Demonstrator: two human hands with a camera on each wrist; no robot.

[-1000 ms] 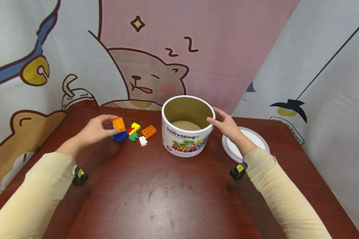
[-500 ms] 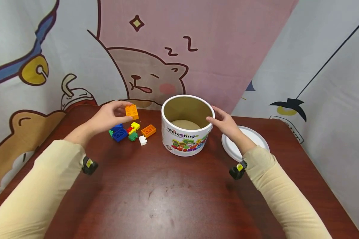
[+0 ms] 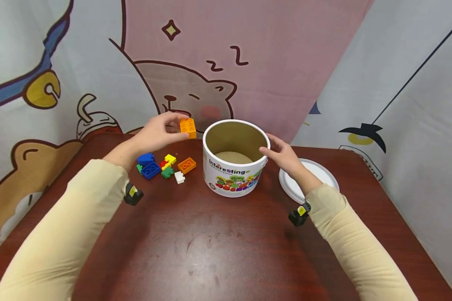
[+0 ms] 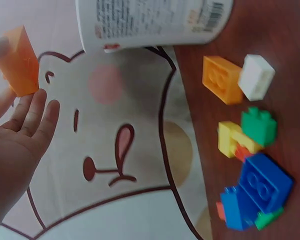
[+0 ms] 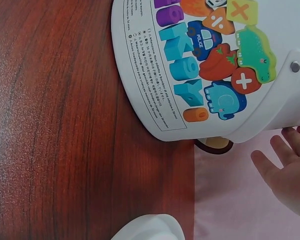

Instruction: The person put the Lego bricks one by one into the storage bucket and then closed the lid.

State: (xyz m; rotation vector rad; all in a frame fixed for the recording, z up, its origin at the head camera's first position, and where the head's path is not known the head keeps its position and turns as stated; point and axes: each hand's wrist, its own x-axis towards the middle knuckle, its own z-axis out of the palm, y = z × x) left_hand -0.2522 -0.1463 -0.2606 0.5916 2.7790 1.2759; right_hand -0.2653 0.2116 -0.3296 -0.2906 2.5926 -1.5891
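My left hand point(image 3: 159, 133) pinches an orange toy building block point(image 3: 188, 128) between thumb and fingers, raised above the table just left of the bucket's rim. In the left wrist view the same orange block point(image 4: 21, 62) shows at the upper left. A white printed bucket point(image 3: 231, 179) stands upright with its mouth uncovered; only its tan bottom shows inside. At the bucket's right side my right hand point(image 3: 284, 155) grips the rim, thumb over the edge and fingers along the outside. The right wrist view shows those fingers point(image 5: 286, 150) against the bucket's wall point(image 5: 140, 100).
Left of the bucket lie another orange block point(image 3: 187, 165), a white block point(image 3: 179, 177), a green block point(image 3: 167, 172), yellow and red pieces point(image 3: 170, 159) and blue blocks point(image 3: 150, 170). A white lid point(image 3: 324, 173) lies right of the bucket on the brown table point(image 3: 211, 242). A cartoon-printed curtain hangs behind.
My left hand has lifted the orange block from above the blue blocks and carried it rightward and up, close to the bucket. My right hand has stayed on the rim.
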